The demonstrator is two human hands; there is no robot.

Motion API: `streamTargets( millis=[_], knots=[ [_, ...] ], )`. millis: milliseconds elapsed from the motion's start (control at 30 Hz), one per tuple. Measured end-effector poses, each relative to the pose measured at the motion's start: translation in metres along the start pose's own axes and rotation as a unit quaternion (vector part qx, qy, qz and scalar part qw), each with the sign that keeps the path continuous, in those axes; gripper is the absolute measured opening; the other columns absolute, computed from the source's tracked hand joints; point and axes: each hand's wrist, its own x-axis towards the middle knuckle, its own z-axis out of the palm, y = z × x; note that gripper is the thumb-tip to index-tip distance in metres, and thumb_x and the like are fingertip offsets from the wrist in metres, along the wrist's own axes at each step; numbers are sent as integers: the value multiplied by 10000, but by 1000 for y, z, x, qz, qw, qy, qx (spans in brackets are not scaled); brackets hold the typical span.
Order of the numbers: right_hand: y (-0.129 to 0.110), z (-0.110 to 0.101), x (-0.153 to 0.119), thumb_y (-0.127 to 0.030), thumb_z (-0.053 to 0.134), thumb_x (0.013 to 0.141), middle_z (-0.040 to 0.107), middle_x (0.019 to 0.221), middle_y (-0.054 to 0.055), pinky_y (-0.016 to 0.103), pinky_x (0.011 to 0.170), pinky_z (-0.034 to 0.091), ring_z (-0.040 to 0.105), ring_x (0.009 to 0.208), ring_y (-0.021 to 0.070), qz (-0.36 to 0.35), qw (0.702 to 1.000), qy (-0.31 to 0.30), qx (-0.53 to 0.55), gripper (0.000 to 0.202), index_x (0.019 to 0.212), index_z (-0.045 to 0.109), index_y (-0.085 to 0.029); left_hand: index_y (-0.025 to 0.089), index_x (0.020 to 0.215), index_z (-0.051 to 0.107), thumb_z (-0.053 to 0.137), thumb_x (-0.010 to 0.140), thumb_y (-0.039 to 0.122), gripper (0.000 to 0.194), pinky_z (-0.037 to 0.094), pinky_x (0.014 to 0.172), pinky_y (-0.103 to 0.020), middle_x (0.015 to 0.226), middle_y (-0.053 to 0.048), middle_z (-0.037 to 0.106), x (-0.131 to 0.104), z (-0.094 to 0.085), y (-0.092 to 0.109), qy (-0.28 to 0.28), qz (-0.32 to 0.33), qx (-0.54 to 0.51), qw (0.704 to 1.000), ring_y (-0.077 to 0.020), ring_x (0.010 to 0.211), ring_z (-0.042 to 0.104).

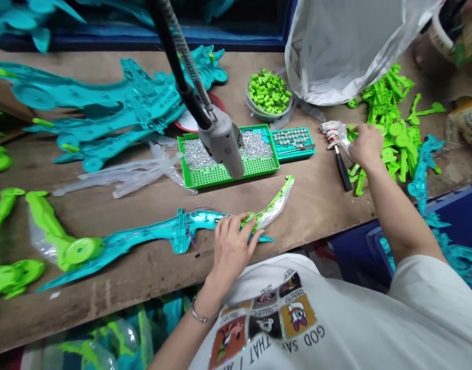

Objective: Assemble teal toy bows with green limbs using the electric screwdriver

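My left hand (pixel 234 239) lies over the right end of a long teal plastic toy shell (pixel 143 231), fingers over its far side and thumb on the near side. Thin reddish wires run along the shell. Beside the fingertips, a curved green piece (pixel 261 213) with a clear plastic blade (pixel 276 208) angles away; another green piece (pixel 82 252) sits at the shell's left end. My right hand (pixel 367 146) reaches to the edge of a heap of green parts (pixel 400 133), fingers curled downward; what they hold is hidden. Near it lies a black-handled tool (pixel 342 167) with a wrapped end.
A hanging electric screwdriver (pixel 222 144) blocks part of a green tray (pixel 228 178) of screws. Beside it are a teal tray of small round pieces (pixel 293 141) and a bowl of green caps (pixel 269 92). Teal shells (pixel 116 97) pile up at left; a white bag (pixel 328 51) stands behind.
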Motion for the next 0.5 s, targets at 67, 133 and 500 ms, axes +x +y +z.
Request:
streamTargets(
  millis=[67, 133, 500],
  knots=[
    [26, -3, 7, -144, 560, 919, 533, 1435, 332, 481, 978, 339, 482, 1286, 367, 100, 993, 6, -58, 488, 1395, 583, -38, 184, 1201, 727, 705, 966, 353, 291, 464, 1053, -499, 1223, -134, 693, 1, 0, -1, 3, 3, 0, 1000, -309, 1126, 589],
    [46, -5, 8, -160, 559, 939, 514, 1432, 353, 472, 949, 319, 478, 1278, 356, 159, 985, -10, -64, 505, 1424, 543, -23, 183, 1203, 724, 709, 963, 351, 293, 468, 1048, -497, 1220, -133, 693, 1, 0, -1, 2, 4, -1, 1000, -307, 1120, 592],
    [23, 5, 74, -175, 532, 980, 618, 1343, 294, 291, 960, 347, 568, 1294, 203, -35, 998, -27, 44, 409, 1263, 593, 115, 191, 1192, 720, 732, 947, 321, 278, 461, 1066, -521, 1223, -131, 693, -3, 5, -2, 17, 4, -11, 1000, -313, 1136, 593]
  ],
)
